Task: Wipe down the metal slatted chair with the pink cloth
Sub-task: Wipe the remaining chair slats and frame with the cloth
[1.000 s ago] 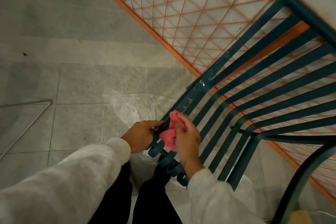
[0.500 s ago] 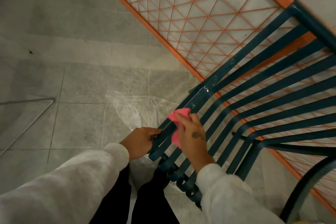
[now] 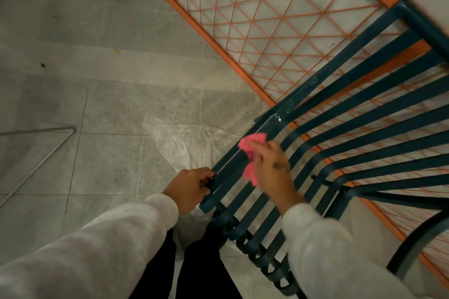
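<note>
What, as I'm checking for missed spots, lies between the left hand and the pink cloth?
Head view: only bare chair slats, running from the left hand up to the pink cloth.

a fuzzy, pale cream fleece left sleeve [image 3: 97, 250] with a thick rounded cuff fills the frame toward 8 o'clock. the matching right sleeve [image 3: 328, 250] sits toward 5 o'clock. between them, at 6 o'clock, are plain black trousers [image 3: 194, 274]. the back of the right hand [image 3: 272, 167] bears a small dark tattoo-like mark [image 3: 279, 165], too blurred to read.
</note>
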The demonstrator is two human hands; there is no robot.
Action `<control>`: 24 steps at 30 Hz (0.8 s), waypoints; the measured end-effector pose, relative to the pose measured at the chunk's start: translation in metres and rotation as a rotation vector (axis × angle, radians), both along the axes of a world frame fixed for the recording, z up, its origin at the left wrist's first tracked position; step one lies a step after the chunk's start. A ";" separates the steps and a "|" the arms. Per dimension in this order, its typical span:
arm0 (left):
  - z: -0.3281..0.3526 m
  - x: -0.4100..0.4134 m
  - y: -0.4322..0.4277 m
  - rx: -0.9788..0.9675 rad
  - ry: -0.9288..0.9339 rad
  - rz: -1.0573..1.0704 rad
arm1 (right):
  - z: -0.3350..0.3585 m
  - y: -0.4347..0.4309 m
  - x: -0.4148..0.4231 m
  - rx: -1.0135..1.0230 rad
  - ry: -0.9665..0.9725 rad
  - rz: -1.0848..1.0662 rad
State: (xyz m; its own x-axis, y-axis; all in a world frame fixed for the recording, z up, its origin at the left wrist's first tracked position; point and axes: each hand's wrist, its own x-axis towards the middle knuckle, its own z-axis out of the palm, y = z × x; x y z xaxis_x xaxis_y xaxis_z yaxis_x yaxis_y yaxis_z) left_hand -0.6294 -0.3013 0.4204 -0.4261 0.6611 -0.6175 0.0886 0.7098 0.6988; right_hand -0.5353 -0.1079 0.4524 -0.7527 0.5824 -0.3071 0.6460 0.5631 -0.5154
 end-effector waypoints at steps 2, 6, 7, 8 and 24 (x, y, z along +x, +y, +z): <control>-0.001 -0.001 0.000 -0.007 0.010 -0.009 | 0.003 0.022 -0.019 0.019 -0.002 -0.112; -0.002 -0.002 0.001 -0.015 -0.009 0.003 | 0.000 -0.002 -0.014 -0.010 0.066 -0.141; -0.002 -0.002 0.001 -0.016 -0.012 0.005 | -0.004 -0.018 -0.004 -0.017 0.100 -0.119; -0.002 -0.002 0.001 -0.016 -0.014 0.008 | -0.008 -0.034 0.007 -0.033 0.125 -0.081; 0.005 0.004 0.020 -0.008 0.030 0.128 | 0.010 0.048 -0.062 0.464 -0.349 0.453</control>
